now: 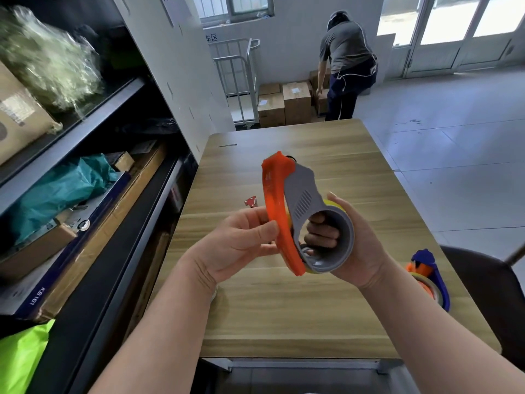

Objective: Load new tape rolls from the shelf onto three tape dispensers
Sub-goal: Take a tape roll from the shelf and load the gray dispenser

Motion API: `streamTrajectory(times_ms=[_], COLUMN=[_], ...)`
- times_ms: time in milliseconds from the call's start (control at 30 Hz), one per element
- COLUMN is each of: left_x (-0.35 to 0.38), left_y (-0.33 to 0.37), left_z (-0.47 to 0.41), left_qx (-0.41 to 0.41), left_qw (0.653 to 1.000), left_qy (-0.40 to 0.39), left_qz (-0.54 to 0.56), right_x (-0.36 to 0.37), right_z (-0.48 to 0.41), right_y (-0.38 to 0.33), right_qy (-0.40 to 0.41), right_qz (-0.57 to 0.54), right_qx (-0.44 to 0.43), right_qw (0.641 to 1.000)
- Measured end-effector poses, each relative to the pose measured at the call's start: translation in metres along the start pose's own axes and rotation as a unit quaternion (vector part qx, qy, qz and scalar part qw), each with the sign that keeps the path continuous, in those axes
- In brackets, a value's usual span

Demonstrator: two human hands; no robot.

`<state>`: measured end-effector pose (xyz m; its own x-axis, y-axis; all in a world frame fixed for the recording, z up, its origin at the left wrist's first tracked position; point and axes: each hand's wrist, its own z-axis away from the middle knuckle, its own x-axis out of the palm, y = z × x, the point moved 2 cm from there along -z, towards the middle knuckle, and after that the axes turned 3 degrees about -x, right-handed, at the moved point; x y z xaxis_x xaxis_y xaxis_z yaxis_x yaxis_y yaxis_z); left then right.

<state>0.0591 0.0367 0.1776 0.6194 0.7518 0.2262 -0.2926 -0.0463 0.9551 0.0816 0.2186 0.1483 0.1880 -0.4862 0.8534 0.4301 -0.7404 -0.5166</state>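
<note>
Two hands: both are holding one grey and orange dispenser [305, 200] in the air above the middle of the wooden table [284, 308].
Left hand [241, 245]: it is pinching the lower edge of the orange guard, with the thumb lying on the near face and the curled fingers reaching behind.
Right hand [358, 243]: it is gripping the dispenser's round grey drum. Its fingers [322, 237] are curling through the drum's opening and the thumb is reaching over the top.
Yellow tape roll [332, 204]: it is sitting on the drum behind the grey plate. Only a sliver is showing beside the right thumb and another at the bottom edge.
Blue dispenser [426, 260]: it is lying at the table's right edge, well apart from the hands, with an orange part and a second roll [423, 282] seated in it.
Red piece [250, 201]: it is lying on the table beyond the left hand; what it is I cannot tell.
Shelf [85, 123]: it is standing along the table's left side, carrying cardboard boxes, a teal bag [65, 189] and a bundle of clear plastic wrap [48, 58].
Green bag [20, 356]: it is poking in at the bottom-left corner.
Dark chair [483, 294]: it is standing just beside the table's right edge, near the blue dispenser.
Background person [346, 66]: they are bending over stacked boxes [284, 100] on the floor beside a metal cart [238, 81], past the table's far end.
</note>
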Motion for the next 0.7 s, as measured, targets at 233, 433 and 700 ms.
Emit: streamTrajectory(times_ms=[233, 433, 700], left_x=[0.007, 0.027, 0.011], left_y=[0.004, -0.003, 0.021], left_z=[-0.004, -0.011, -0.003], left_qx=[-0.019, -0.036, -0.057], left_qw=[0.990, 0.961, 0.930], left_qy=[0.139, 0.274, 0.284], left_qz=[-0.012, -0.024, -0.227], right_x=[-0.015, 0.012, 0.002], right_z=[-0.005, 0.003, 0.008], right_y=[-0.011, -0.002, -0.003], right_qy=[0.381, 0.213, 0.116], right_qz=[0.174, 0.450, 0.447], right_qx=[-0.141, -0.096, -0.108], right_qw=[0.897, 0.862, 0.880])
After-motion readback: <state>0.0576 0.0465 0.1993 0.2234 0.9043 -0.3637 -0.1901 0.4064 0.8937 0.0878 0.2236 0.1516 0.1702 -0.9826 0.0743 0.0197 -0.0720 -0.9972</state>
